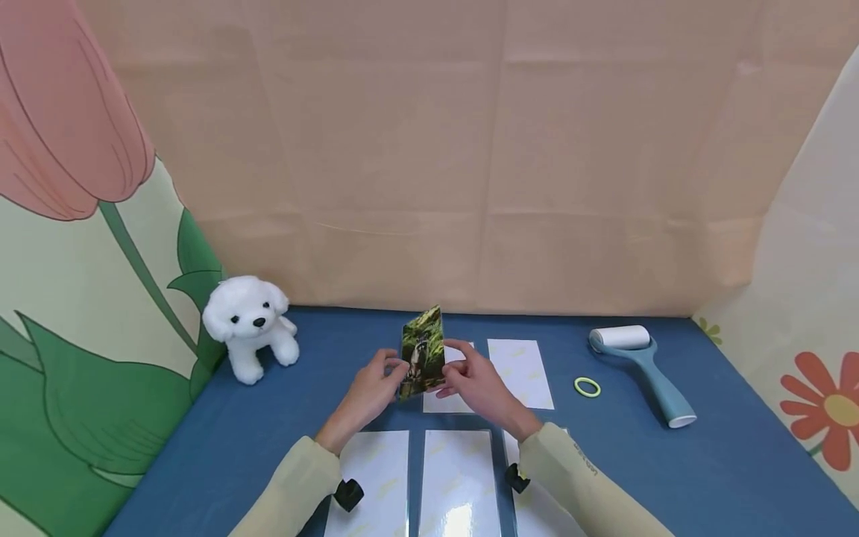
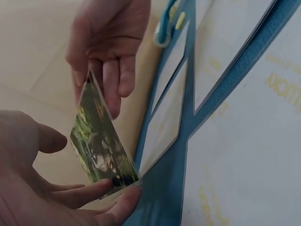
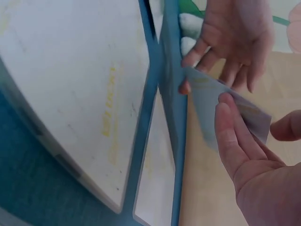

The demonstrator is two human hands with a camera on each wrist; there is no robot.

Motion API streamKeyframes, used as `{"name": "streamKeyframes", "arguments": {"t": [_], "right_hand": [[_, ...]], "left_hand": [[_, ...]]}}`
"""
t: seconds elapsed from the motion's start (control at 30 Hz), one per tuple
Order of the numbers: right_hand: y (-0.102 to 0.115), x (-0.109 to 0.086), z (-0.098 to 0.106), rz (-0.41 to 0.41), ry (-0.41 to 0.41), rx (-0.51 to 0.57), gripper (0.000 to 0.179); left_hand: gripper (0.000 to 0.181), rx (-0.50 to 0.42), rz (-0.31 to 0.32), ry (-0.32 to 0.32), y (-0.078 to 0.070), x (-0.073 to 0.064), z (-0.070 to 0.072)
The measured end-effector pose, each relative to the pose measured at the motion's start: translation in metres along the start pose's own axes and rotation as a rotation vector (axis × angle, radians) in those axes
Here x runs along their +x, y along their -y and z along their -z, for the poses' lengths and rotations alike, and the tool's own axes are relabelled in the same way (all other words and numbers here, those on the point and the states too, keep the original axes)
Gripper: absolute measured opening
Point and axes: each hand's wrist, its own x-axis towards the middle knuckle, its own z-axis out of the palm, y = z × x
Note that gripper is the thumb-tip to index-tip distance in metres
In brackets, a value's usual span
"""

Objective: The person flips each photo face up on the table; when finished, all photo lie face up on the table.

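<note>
One glossy photo is held up above the blue tabletop, tilted, between the left hand and the right hand. The left hand grips it narrowly by its left edge, near a lower corner; the right hand holds the opposite edge, with fingers against the back and the thumb close to the rim. Its front shows a green and dark picture, while the back is pale with faint yellow lettering.

Below, five white sheets with similar yellow print lie in two rows: three in front, two farther back. The right sleeve covers part of the front right sheet, and the right hand hides some of a back one. Bright glare sits on the middle front sheet.

A white toy dog sits at the far left. On the right, a yellow-green ring lies near a blue-handled roller. Behind everything hangs a tan backdrop
</note>
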Motion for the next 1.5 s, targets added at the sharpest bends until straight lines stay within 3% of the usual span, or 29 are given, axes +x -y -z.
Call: {"name": "streamKeyframes", "arguments": {"t": [0.1, 0.27, 0.5, 0.97, 1.07, 1.3, 1.5], "right_hand": [[-0.001, -0.002, -0.002, 0.026, -0.016, -0.020, 0.054], [-0.002, -0.006, -0.006, 0.067, -0.021, -0.148, 0.059], [-0.002, -0.007, -0.010, 0.086, 0.010, -0.182, 0.064], [-0.003, -0.005, -0.013, 0.009, -0.016, -0.243, 0.090], [-0.004, -0.004, -0.014, 0.003, -0.031, -0.268, 0.091], [-0.008, -0.004, -0.017, 0.060, -0.077, -0.434, 0.088], [-0.007, -0.004, -0.018, 0.069, -0.088, -0.467, 0.086]], "left_hand": [[0.064, 0.037, -0.024, -0.044, -0.001, -0.002, 0.004], [0.080, 0.127, -0.060, -0.105, -0.003, -0.005, 0.012], [0.090, 0.190, -0.155, -0.105, -0.003, -0.006, 0.018], [0.115, 0.242, -0.238, -0.108, 0.004, -0.008, 0.018], [0.116, 0.250, -0.240, -0.110, 0.004, -0.009, 0.019], [0.115, 0.289, -0.237, -0.109, 0.006, -0.008, 0.018], [0.114, 0.308, -0.241, -0.126, 0.009, -0.008, 0.016]]}}
